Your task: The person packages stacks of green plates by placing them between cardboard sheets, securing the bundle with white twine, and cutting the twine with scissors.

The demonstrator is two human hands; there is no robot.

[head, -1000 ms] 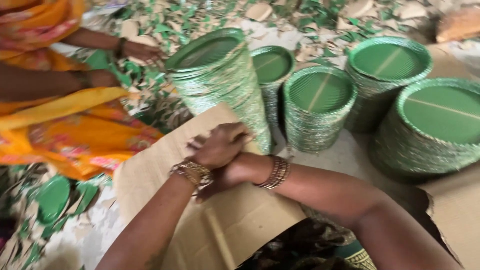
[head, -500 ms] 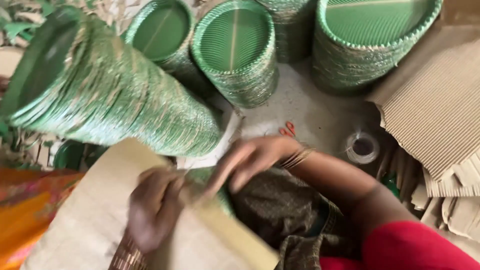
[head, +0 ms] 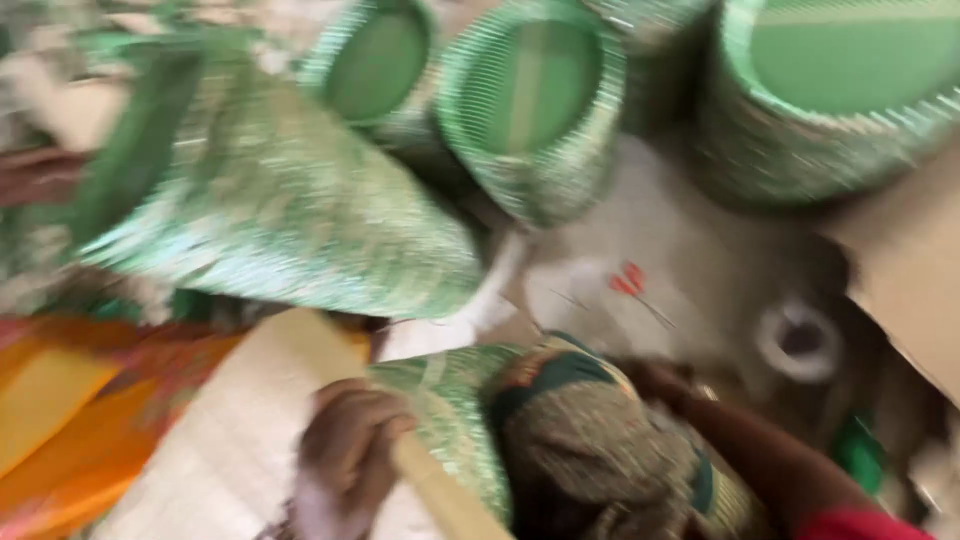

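Note:
The picture is blurred by motion. My left hand (head: 350, 445) is curled over the edge of a beige cardboard sheet (head: 220, 450) low in the view. Right beside it lies a green patterned bundle, probably paper plates (head: 445, 410). My right hand (head: 655, 382) reaches down behind my patterned-cloth knee (head: 590, 460) and is mostly hidden. Its fingers are too blurred to read. A long stack of green paper plates (head: 280, 210) leans on its side just above the sheet.
Upright stacks of green plates stand at the back: a middle stack (head: 530, 100), a left stack (head: 375, 65) and a right stack (head: 840, 90). On the grey floor lie a tape roll (head: 797, 340) and something small and red (head: 628, 280). Corrugated cardboard (head: 900, 270) is at right, orange cloth (head: 60, 420) at left.
The view has swung down and closer. My right hand has dropped from the sheet's edge to behind my knee. My left hand still grips the cardboard.

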